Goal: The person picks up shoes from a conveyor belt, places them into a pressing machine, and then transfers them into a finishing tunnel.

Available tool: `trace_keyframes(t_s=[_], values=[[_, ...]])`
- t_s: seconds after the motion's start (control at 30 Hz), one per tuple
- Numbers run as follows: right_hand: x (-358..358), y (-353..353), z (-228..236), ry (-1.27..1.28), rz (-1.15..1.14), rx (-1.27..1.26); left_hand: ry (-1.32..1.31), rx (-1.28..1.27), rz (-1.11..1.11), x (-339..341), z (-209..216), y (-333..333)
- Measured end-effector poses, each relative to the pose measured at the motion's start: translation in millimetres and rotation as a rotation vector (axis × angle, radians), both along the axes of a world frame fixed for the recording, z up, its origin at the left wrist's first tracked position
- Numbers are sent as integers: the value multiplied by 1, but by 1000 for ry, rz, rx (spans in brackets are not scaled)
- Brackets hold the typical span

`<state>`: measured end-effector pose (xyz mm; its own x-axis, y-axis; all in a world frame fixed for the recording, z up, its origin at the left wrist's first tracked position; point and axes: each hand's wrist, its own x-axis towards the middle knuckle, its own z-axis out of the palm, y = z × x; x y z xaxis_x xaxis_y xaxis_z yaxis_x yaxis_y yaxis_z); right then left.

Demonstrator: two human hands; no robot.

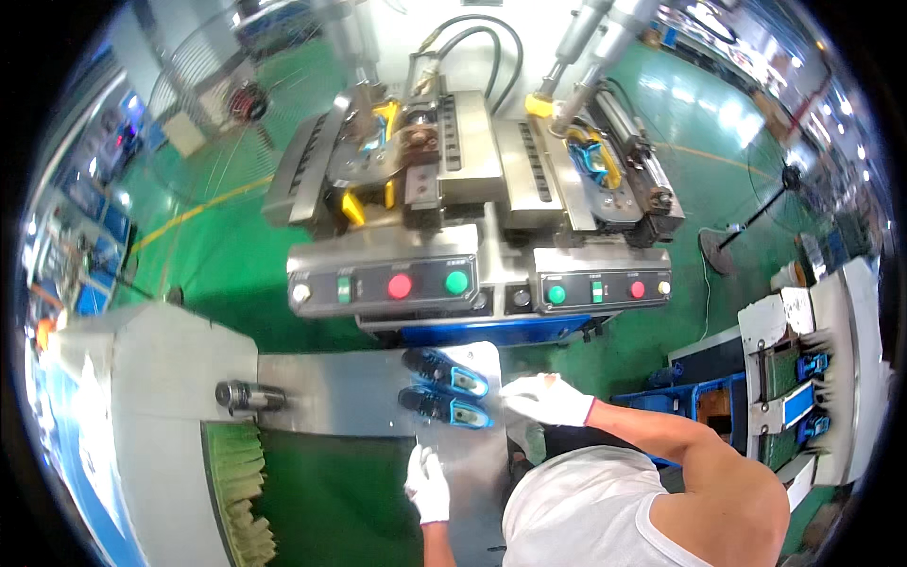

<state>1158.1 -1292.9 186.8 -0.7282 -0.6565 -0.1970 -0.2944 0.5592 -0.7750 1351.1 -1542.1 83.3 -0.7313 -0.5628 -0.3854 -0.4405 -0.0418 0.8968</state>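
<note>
Two black-and-blue shoes [444,406] lie side by side on the metal table [331,378], toes to the left and bright blue openings to the right. My right hand [550,401], in a white glove, is just right of their heels. Its fingers point toward the shoes, with a small gap between, and nothing shows in them. Below the pair, at the table's near side, is my white-gloved left hand [429,484]. Its fingers reach forward, slightly apart, and hold nothing visible.
Ahead stands a two-station machine [463,170] with button panels [397,283] and blue pieces clamped in it. A dark metal flask [250,397] rests left. Green bristles [241,491] hang from the left housing. At right, a conveyor-like unit [784,406] carries blue-and-black shoes; a fan [784,184] stands behind.
</note>
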Motion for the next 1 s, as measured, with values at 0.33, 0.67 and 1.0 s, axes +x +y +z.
trace_keyframes(t_s=[0.33,0.67,1.0], values=[[-54,171,9,-321,-807,-747,538,-387,-678,-328,172,178],[-79,253,14,-294,-973,-897,336,-745,-666,-638,141,357],[-76,297,13,-349,-1215,-908,79,-777,-663,-748,117,388]])
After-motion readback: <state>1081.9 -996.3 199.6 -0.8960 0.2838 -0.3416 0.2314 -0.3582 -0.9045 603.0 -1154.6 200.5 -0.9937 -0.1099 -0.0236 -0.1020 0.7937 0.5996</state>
